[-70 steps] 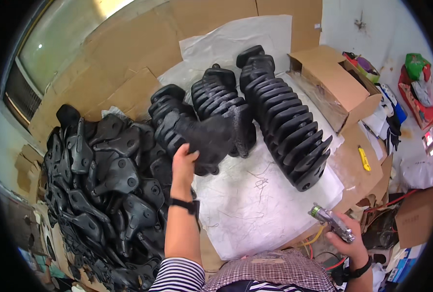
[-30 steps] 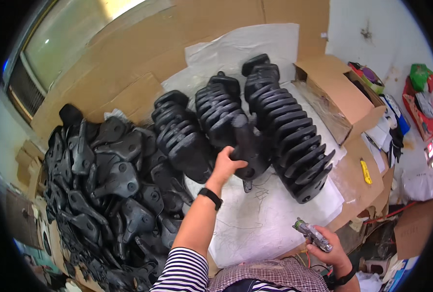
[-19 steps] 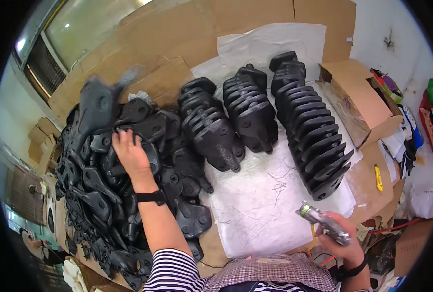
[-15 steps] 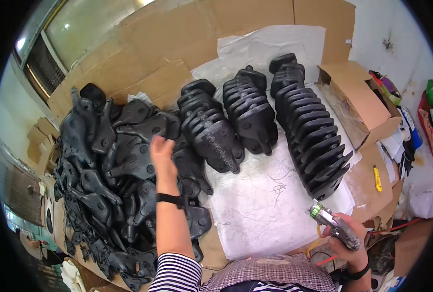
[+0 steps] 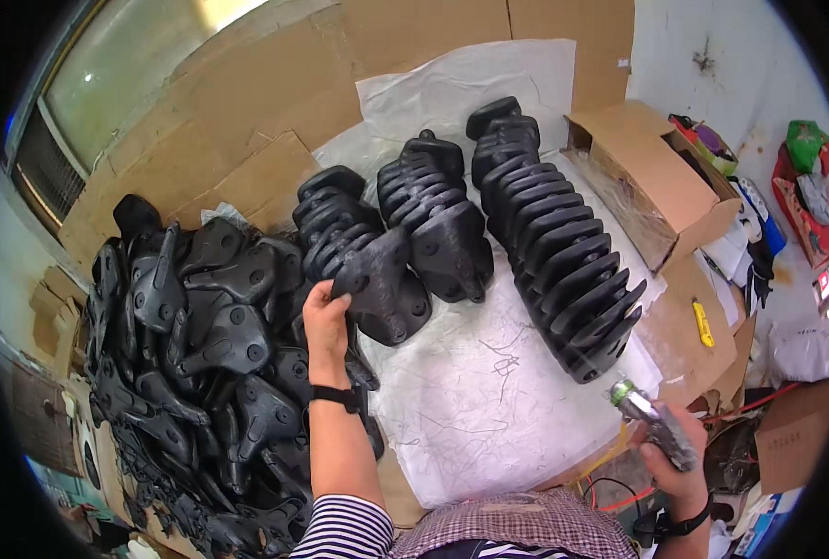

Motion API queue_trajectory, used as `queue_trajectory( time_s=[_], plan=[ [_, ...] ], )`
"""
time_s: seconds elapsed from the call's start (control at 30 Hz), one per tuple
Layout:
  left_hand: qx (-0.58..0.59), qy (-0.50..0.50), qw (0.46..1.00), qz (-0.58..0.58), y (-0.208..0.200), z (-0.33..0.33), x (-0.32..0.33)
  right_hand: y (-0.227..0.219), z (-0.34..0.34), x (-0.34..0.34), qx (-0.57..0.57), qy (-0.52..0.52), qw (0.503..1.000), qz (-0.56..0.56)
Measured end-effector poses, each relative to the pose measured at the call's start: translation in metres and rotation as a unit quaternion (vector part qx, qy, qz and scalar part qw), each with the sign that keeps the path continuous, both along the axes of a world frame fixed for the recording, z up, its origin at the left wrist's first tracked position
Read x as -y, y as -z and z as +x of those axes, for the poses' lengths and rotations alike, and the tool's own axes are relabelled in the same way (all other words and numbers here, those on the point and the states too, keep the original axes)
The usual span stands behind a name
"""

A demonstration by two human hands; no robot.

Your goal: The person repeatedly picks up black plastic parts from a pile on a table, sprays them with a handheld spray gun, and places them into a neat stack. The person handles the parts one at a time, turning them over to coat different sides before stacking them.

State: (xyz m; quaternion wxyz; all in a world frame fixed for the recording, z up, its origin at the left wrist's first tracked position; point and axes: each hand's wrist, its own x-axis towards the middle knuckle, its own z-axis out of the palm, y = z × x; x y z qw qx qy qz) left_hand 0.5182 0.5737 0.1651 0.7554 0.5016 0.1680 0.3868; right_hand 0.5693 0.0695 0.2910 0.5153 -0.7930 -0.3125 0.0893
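Note:
My left hand (image 5: 327, 321) pinches the left edge of a black moulded part (image 5: 374, 270), a broad plate with round marks that tapers to a narrow end. It is held at the near end of the left row of similar black parts (image 5: 332, 212), overlapping the row. At the lower right my right hand (image 5: 680, 470) is wrapped round a silver and dark hand-held tool (image 5: 655, 424) with a green ring near its tip. The tip points up and left, toward the near end of the long right row of black parts (image 5: 563, 252). I cannot make out the tool's exact kind.
A big heap of loose black parts (image 5: 237, 345) covers the left side. The middle row (image 5: 433, 210) stands on a scratched white sheet (image 5: 470, 401). To the right are an open cardboard box (image 5: 657, 177), a yellow cutter (image 5: 703, 323) and a red hose (image 5: 759, 408).
My left hand has moved from the heap to the left row and now holds a black part there. The tool in my right hand has turned slightly. The whole view has shifted.

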Motion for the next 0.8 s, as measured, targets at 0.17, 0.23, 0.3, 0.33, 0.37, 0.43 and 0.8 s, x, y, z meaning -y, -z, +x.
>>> queue_trajectory(
  time_s=[0.17, 0.23, 0.3, 0.33, 0.37, 0.43, 0.8],
  plan=[
    [0.069, 0.034, 0.996, -0.048, -0.008, 0.045, -0.007, 0.032, 0.000, 0.003, -0.105, 0.010, 0.994, -0.032],
    [0.062, 0.033, 0.996, -0.055, -0.012, 0.057, -0.004, 0.043, 0.000, 0.009, -0.129, 0.007, 0.991, -0.026],
    [0.047, -0.007, 0.998, -0.042, -0.018, 0.054, -0.006, 0.045, -0.001, 0.009, -0.142, 0.012, 0.990, -0.018],
    [0.043, 0.008, 0.999, -0.029, -0.028, 0.050, -0.002, 0.045, -0.001, 0.009, -0.160, 0.016, 0.987, -0.017],
    [0.038, 0.024, 0.999, -0.016, -0.039, 0.049, 0.002, 0.047, -0.001, 0.010, -0.162, 0.019, 0.986, -0.019],
    [0.025, 0.071, 0.997, -0.011, -0.045, 0.049, 0.004, 0.055, 0.002, 0.008, -0.168, 0.009, 0.985, -0.026],
    [-0.226, 0.103, 0.948, 0.201, 0.008, 0.134, 0.061, 0.047, -0.001, -0.011, -0.184, -0.030, 0.980, -0.067]
  ],
)
